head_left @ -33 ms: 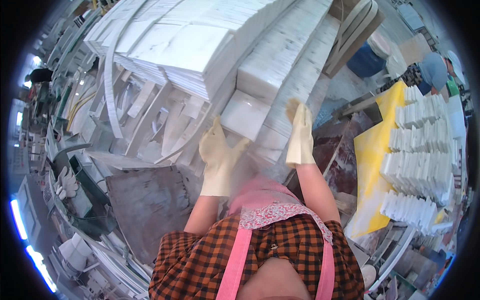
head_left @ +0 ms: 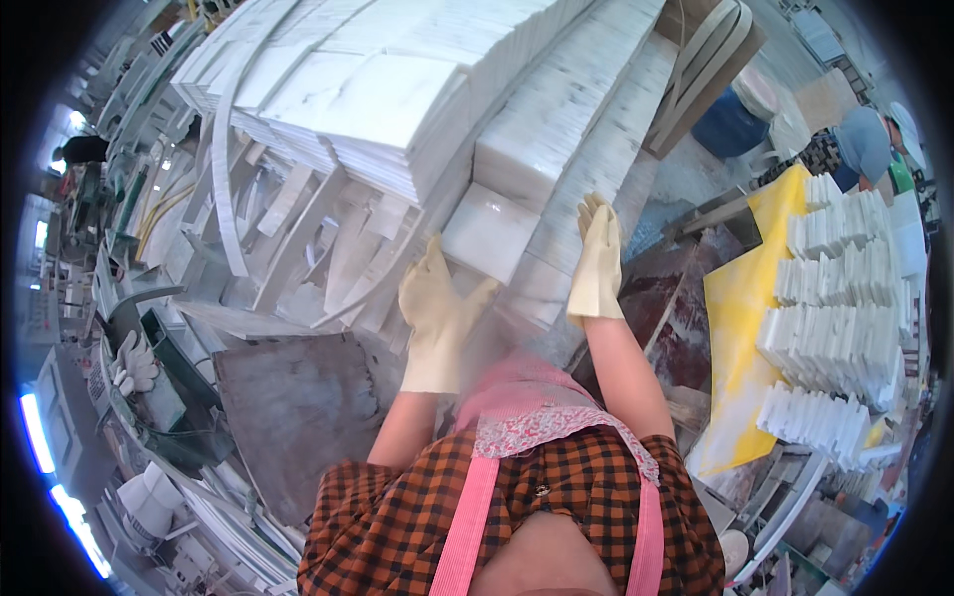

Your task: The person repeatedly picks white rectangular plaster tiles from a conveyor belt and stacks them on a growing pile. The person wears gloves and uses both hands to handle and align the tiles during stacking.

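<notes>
My left hand point(head_left: 434, 323), in a cream rubber glove, is open, its thumb spread away from the fingers. Its fingertips are at the left corner of a white square stone tile point(head_left: 490, 230); whether they touch it I cannot tell. My right hand point(head_left: 598, 258), gloved alike with tan-stained fingertips, is open with fingers stretched out. It lies along the right side of a row of upright white tiles point(head_left: 568, 233). Between the hands the square tile lies tilted, glossy, against the end of a long tile row point(head_left: 517, 159). Neither hand holds anything visible.
A large stack of white slabs point(head_left: 338, 99) rises at the upper left, above wooden slats point(head_left: 298, 238). A worn board point(head_left: 293, 417) is at my left. Tile stacks point(head_left: 830, 328) stand by a yellow sheet point(head_left: 745, 338) on the right. Another person point(head_left: 863, 144) is beyond, near a blue drum point(head_left: 730, 124).
The right hand's fingers, blurred and tan at the tips before, now show straight and pale. The left hand has hardly moved.
</notes>
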`<state>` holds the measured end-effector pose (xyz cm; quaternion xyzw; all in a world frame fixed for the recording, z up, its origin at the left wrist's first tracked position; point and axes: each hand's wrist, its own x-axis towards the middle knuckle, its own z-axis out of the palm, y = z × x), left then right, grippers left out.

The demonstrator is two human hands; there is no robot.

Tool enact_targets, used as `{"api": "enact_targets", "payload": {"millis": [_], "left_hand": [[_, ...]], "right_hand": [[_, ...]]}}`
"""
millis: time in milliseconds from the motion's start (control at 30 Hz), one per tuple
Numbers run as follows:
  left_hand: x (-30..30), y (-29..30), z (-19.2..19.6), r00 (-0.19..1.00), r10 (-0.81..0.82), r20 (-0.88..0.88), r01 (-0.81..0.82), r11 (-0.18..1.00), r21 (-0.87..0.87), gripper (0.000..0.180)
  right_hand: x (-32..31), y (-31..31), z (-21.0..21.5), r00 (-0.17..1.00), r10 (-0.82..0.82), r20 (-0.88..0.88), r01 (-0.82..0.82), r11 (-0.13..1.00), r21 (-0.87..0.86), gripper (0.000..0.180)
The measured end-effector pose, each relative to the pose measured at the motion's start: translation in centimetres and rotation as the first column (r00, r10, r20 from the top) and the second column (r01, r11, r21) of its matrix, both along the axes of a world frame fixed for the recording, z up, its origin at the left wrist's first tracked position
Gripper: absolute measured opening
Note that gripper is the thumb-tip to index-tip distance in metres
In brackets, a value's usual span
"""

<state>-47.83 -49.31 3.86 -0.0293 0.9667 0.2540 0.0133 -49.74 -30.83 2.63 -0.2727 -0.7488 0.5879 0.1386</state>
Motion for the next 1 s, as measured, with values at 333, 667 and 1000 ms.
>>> {"api": "enact_targets", "payload": {"millis": [333,667,1000], "left_hand": [[0.5,0.3,-0.8,0.998,-0.009,-0.064,0.009,1.000,0.008,0.104],[1.1,1.2,-1.7,0.996,0.076,-0.043,-0.076,0.997,0.003,0.104],[4.0,-2.6,0.8,0.918,-0.177,-0.354,0.266,0.938,0.221,0.070]], "right_hand": [[-5.9,-2.7,-2.6,0.967,0.010,-0.254,0.055,0.967,0.250,0.063],[-5.6,-2.4,-3.0,0.953,-0.034,-0.302,0.016,0.998,-0.060,0.058],[10.6,11.1,-2.2,0.969,0.017,-0.246,-0.072,0.974,-0.214,0.052]]}}
